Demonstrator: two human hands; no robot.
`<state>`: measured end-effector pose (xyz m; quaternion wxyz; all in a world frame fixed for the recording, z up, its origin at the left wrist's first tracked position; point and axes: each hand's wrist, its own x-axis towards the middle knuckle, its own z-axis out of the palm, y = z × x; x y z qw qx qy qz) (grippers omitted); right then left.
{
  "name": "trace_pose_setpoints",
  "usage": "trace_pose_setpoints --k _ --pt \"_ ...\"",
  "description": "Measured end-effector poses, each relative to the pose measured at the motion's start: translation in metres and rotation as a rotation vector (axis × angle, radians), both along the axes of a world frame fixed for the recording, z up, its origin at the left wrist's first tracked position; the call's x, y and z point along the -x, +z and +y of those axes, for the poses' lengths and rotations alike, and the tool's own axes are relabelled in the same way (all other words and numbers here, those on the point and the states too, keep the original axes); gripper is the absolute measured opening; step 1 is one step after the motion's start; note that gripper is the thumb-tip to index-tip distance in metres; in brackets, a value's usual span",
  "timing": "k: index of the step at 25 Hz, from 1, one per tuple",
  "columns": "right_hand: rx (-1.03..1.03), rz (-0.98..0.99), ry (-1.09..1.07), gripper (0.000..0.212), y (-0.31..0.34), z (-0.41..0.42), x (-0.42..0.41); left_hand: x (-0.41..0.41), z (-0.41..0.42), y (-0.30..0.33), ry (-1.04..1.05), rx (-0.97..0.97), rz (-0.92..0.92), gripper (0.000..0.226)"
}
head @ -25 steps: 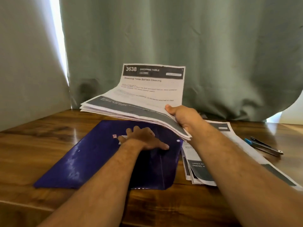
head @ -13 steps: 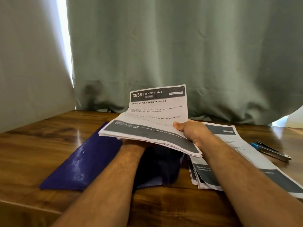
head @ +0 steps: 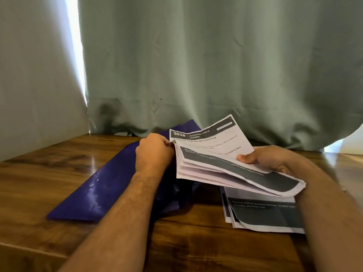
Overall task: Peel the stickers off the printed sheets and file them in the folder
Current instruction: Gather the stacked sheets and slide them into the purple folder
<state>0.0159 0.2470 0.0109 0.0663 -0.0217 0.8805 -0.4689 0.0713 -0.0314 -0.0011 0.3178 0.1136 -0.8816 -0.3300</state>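
Head view: the right hand (head: 269,160) grips a stack of printed sheets (head: 231,167), thumb on top, held above the wooden table (head: 39,173). The left hand (head: 154,152), pressed flat on the purple folder (head: 102,185) a second ago, has lifted and now pinches the stack's far left corner. The folder's flap now stands raised behind it. More printed sheets (head: 265,214) lie at near right.

Bent sheaf of printed sheets (head: 225,169) held above purple folder (head: 110,185), apparently open.
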Motion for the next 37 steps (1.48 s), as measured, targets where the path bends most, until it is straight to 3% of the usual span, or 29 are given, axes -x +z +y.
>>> trace_pose_setpoints --k 4,6,11,20,28,37 --pt "-0.019 -0.059 0.006 0.03 0.001 0.013 -0.008 -0.004 0.005 0.0 0.029 -0.069 0.032 0.031" --pt "-0.118 -0.028 -0.006 0.043 0.0 0.016 -0.006 -0.003 0.006 -0.001 0.026 -0.051 0.016 0.025" --pt "-0.242 0.134 -0.044 0.034 0.0 0.006 -0.009 -0.005 0.011 0.0 -0.077 0.045 -0.108 0.018" --pt "-0.072 0.247 -0.122 0.023 0.002 -0.009 -0.023 -0.013 0.021 0.005 -0.134 0.208 -0.143 0.016" --pt "-0.138 0.27 -0.155 0.025 0.01 -0.001 -0.028 -0.015 0.022 0.005 -0.178 0.285 -0.142 0.025" --pt "-0.248 0.315 -0.138 0.014 0.013 -0.014 -0.029 -0.011 0.033 0.003 -0.261 0.528 -0.369 0.035"
